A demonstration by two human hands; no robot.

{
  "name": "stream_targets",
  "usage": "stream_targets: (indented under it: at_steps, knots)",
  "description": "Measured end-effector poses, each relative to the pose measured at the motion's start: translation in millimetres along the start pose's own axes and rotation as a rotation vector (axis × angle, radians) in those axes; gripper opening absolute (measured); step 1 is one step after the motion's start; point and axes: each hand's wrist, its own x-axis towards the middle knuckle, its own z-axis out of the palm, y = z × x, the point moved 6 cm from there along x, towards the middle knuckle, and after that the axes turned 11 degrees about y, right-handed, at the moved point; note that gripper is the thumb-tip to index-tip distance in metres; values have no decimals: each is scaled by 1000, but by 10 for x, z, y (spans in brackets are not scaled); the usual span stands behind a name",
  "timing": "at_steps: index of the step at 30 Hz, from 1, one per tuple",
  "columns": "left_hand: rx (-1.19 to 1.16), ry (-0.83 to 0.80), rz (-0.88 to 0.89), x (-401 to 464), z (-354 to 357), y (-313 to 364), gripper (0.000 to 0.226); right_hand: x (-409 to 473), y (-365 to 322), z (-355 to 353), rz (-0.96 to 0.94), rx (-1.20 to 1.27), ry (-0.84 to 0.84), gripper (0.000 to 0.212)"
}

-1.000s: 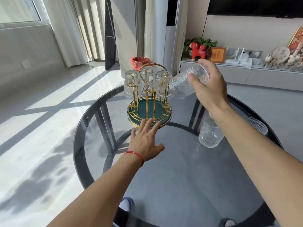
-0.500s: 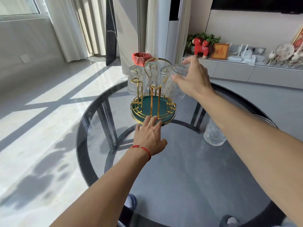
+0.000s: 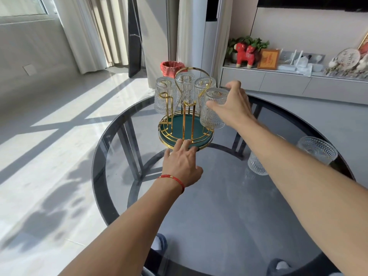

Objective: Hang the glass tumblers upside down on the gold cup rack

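Note:
The gold cup rack with a green round base stands on the glass table. Three ribbed glass tumblers hang upside down at its back, the leftmost tumbler clearest. A fourth tumbler sits upside down on the rack's right peg, and my right hand holds it by its upper part. My left hand lies flat, fingertips on the base's near rim. A loose tumbler stands on the table under my right forearm, partly hidden. Another tumbler stands at the right edge.
The round glass table has a dark rim and a frame visible beneath. A red-lined bin stands on the floor behind the rack. A low white cabinet with ornaments runs along the right wall. Slippered feet show below.
My right hand carried the tilted tumbler leftwards and down, turned it upside down and set it over the rack's right peg. My left hand stayed at the base's rim.

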Motion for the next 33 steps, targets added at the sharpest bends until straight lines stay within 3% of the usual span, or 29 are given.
stream_targets:
  at_steps: [4, 9, 14, 17, 22, 24, 29, 33]
  knots:
    - [34, -2, -11, -27, -14, 18, 59, -191, 49, -127, 2, 40, -27, 78]
    - [22, 29, -17, -51, -36, 235, 62, -755, 187, -655, -36, 188, 123, 49]
    - [-317, 37, 171, -103, -25, 776, 71, -1237, 716, -1165, 163, 173, 242, 33]
    - [-545, 15, 124, -57, -16, 1032, 82, -1328, 973, -1207, 289, 117, 217, 44]
    - [-890, -110, -60, 92, 103, 1371, 107, -1371, 1191, -984, 391, 79, 37, 76]
    - [-881, -118, -55, 132, 150, 1428, 109, -1349, 1224, -917, 379, 77, -5, 78]
    - [-778, -35, -38, 128, 59, 1270, 104, -1289, 1241, -886, 400, 187, 2, 51]
    - [-654, 82, -47, 49, -51, 1044, 86, -1291, 1126, -850, 392, 335, -89, 55]
